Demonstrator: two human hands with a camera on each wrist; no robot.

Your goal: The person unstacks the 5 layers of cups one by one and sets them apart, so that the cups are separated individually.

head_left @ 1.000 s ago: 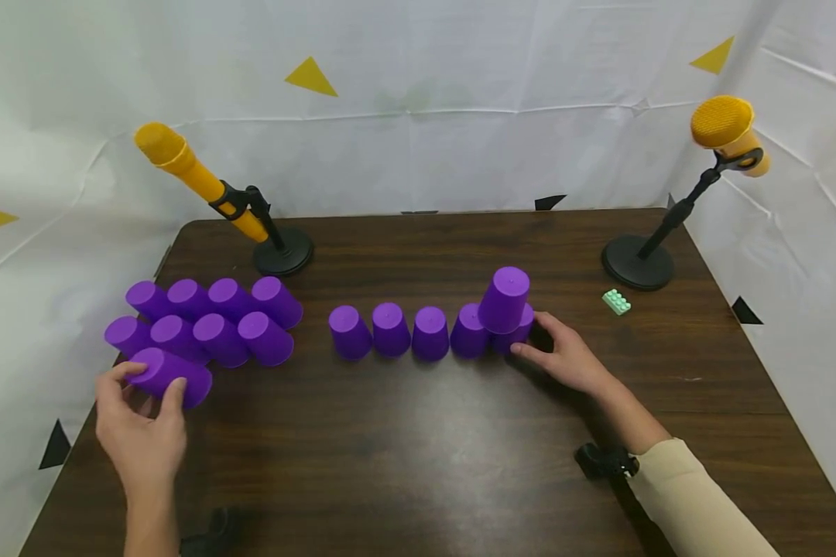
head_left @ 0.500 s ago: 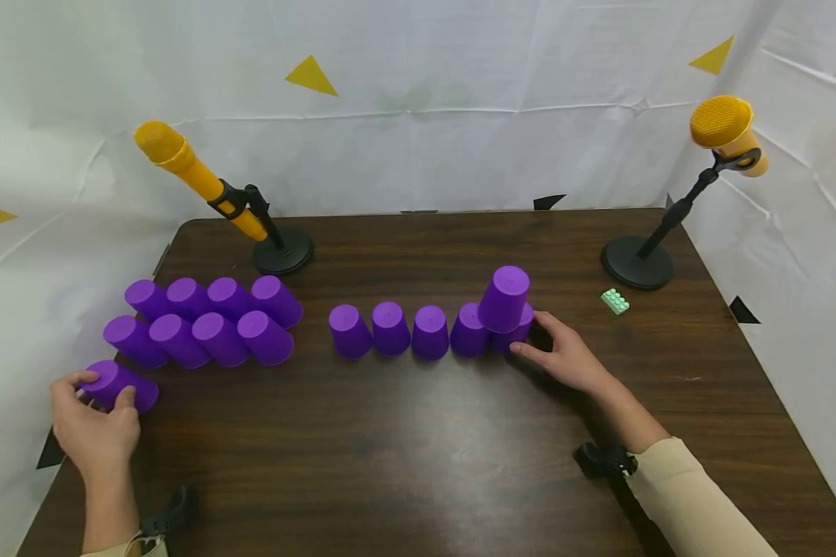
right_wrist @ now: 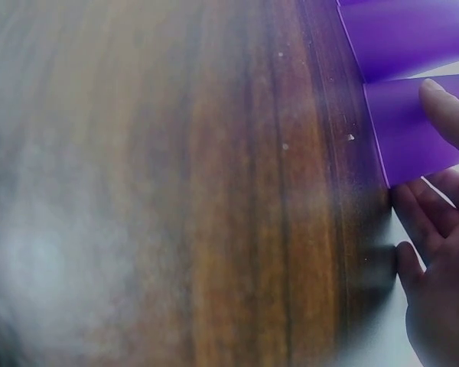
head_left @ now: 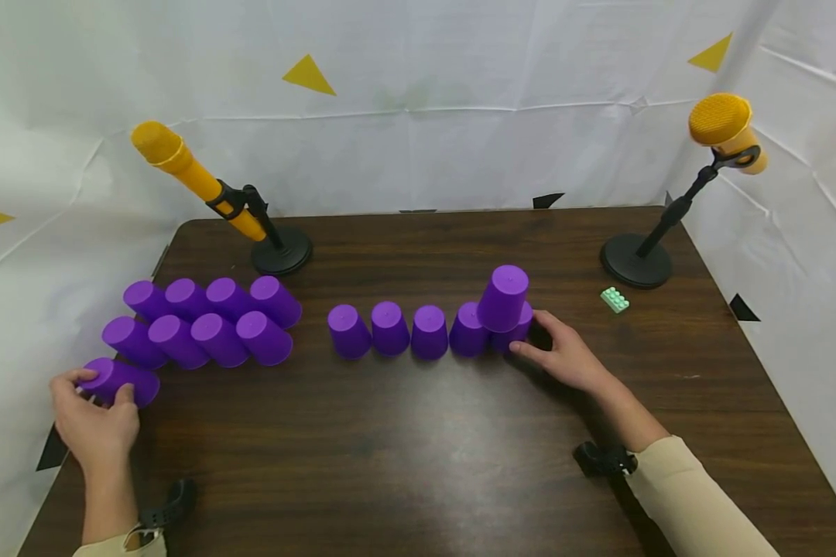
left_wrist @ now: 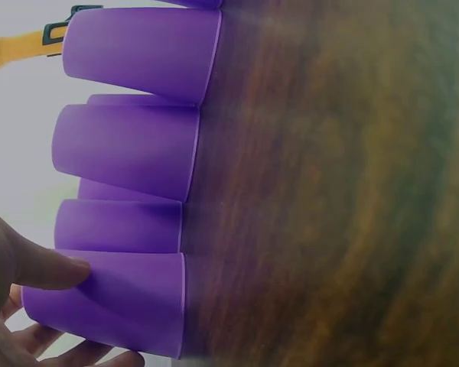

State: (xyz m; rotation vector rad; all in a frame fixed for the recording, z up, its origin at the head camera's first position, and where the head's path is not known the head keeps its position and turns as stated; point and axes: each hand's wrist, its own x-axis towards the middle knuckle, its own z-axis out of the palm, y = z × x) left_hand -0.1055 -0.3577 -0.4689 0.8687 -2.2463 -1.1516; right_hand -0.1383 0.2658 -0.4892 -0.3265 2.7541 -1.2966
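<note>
At the table's left edge, my left hand (head_left: pixel 96 429) grips an upside-down purple plastic cup (head_left: pixel 127 383), thumb on the near side and fingers round the far side. In the left wrist view, this cup's wide rim (left_wrist: pixel 183 306) is right at the tabletop. Behind it stand two rows of inverted purple cups (head_left: pixel 263 338). A single row of inverted cups (head_left: pixel 349 333) runs across the middle. My right hand (head_left: pixel 564 352) holds the rightmost cup (right_wrist: pixel 413 134) of that row between thumb and fingers. Another inverted cup (head_left: pixel 503 298) sits on top, bridging the two rightmost cups.
Two yellow microphones stand on black stands at the back, the left microphone (head_left: pixel 195 174) behind the cup rows and the right microphone (head_left: pixel 724 128) at far right. A small mint-green toy brick (head_left: pixel 615 299) lies near the right stand. White sheeting (head_left: pixel 418 155) surrounds the dark wooden table (head_left: pixel 418 449).
My left hand has carried its cup leftward to the table's left edge, in front of the two rows, and has stayed there since. My right hand has kept its place.
</note>
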